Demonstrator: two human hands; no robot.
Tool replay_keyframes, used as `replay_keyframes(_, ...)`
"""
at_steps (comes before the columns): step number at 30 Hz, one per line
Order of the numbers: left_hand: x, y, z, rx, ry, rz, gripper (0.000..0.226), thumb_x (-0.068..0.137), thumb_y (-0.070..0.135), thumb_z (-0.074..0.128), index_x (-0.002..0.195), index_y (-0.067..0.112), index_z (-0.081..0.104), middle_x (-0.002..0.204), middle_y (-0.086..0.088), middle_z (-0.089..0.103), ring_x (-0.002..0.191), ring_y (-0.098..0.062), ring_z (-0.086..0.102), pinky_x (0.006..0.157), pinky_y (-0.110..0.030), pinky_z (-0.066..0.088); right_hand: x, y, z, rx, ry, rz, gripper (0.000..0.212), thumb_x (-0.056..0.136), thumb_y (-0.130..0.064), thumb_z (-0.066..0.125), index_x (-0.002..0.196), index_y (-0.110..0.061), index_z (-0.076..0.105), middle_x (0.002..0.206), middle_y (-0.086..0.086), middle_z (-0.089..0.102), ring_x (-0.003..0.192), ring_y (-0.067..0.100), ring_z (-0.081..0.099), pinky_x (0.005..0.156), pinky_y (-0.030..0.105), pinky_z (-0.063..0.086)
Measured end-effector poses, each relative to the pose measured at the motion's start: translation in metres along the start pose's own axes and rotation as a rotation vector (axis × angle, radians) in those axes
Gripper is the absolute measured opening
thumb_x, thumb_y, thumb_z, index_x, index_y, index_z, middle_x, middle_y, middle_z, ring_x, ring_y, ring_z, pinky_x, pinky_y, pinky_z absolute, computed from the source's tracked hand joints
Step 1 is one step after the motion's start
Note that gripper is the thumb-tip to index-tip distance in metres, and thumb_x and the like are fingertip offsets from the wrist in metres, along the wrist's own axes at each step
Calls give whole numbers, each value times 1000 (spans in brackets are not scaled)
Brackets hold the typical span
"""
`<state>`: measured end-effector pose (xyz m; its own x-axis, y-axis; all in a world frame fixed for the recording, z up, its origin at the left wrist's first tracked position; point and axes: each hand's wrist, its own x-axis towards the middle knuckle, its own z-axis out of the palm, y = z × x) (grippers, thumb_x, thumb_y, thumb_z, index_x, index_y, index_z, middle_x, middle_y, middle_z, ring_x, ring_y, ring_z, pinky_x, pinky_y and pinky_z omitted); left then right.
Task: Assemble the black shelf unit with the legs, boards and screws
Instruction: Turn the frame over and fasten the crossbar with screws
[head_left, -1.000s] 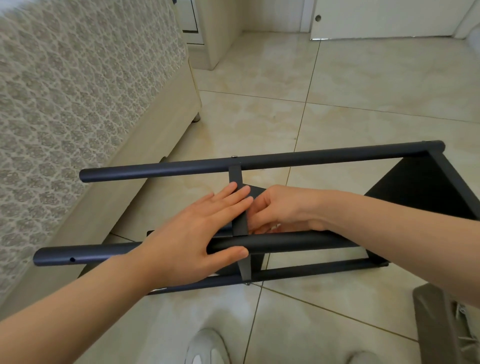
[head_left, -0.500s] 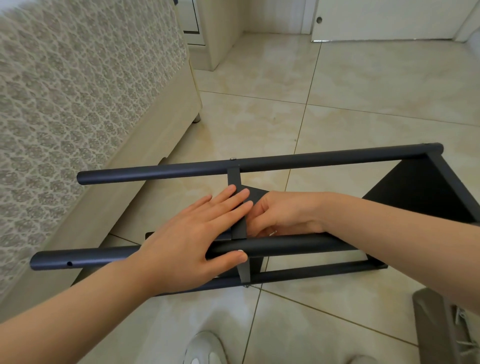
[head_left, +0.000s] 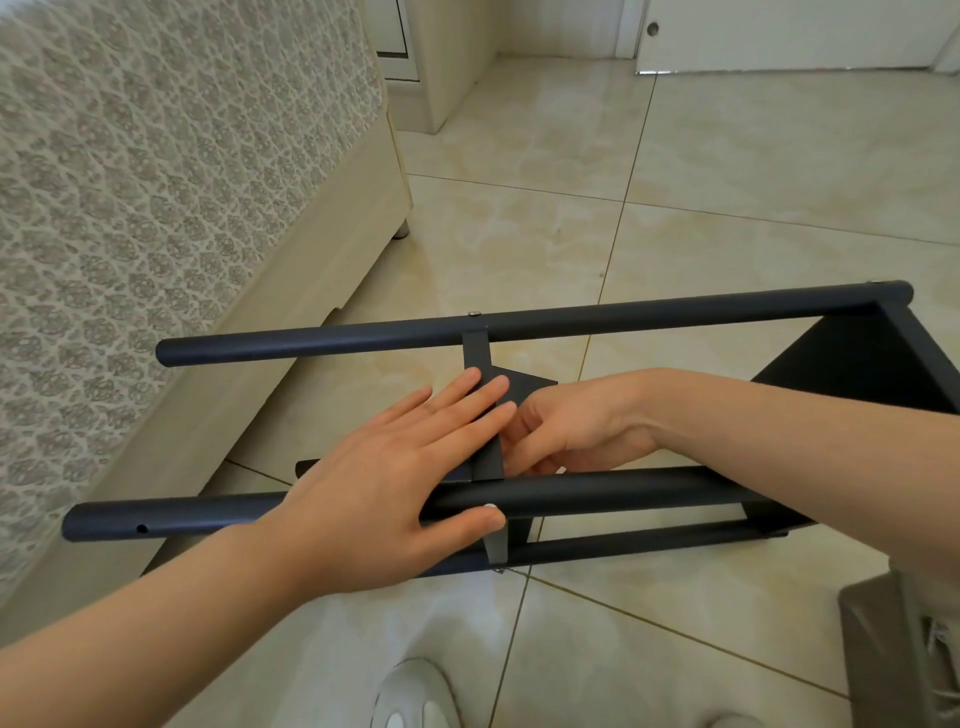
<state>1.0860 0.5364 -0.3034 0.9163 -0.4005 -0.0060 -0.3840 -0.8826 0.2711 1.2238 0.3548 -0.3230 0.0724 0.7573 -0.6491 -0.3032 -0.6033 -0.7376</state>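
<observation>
On the tile floor (head_left: 727, 182) mid-frame, our left hand (head_left: 384, 483) presses flat to steady the board (head_left: 478, 356) — our right hand (head_left: 576, 431) curls beside it, holding what we cannot tell.

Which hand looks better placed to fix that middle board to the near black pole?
Probably the right hand: its fingers curl at the joint where the middle board meets the near leg. The left hand lies flat across both, steadying them. What it holds, if anything, is hidden.
</observation>
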Motion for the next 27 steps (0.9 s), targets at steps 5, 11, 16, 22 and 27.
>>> replay_keyframes(5, -9, 9, 2, 66, 15, 15, 71, 99, 62, 37, 159, 25, 27, 167, 9, 15, 155, -7, 3, 123, -30, 10, 1, 7, 5, -35, -3, 13, 19, 96, -9, 60, 111, -4, 69, 106, 10, 70, 93, 17, 66, 84, 26, 55)
replay_keyframes(11, -25, 23, 7, 91, 29, 50, 70, 100, 60, 37, 157, 21, 32, 167, 4, 21, 156, -15, 10, 121, -37, 18, 0, 31, 23, 31, 6, -18, 16, 95, -9, 59, 105, -3, 71, 100, 13, 71, 89, 17, 66, 87, 30, 54)
replay_keyframes(16, -35, 33, 13, 90, 35, 93, 68, 100, 58, 44, 155, 19, 37, 167, 1, 23, 155, -19, 12, 121, -40, 21, -6, 47, 39, 110, 2, -34, 33, 97, -8, 57, 126, 7, 58, 128, 26, 60, 106, 27, 58, 109, 45, 41)
replay_keyframes(22, -46, 39, 15, 47, 20, 101, 66, 97, 58, 48, 151, 20, 43, 166, 4, 25, 155, -18, 12, 123, -37, 18, -8, 57, 55, 203, -4, -34, 31, 98, -6, 56, 126, 7, 58, 117, 21, 63, 103, 28, 61, 101, 41, 47)
replay_keyframes(27, -46, 40, 14, 53, 20, 94, 66, 96, 57, 50, 150, 21, 45, 165, 6, 25, 155, -17, 13, 122, -34, 20, -9, 57, 56, 164, 13, -60, 19, 97, -12, 58, 111, -3, 67, 101, 11, 69, 92, 21, 64, 92, 35, 51)
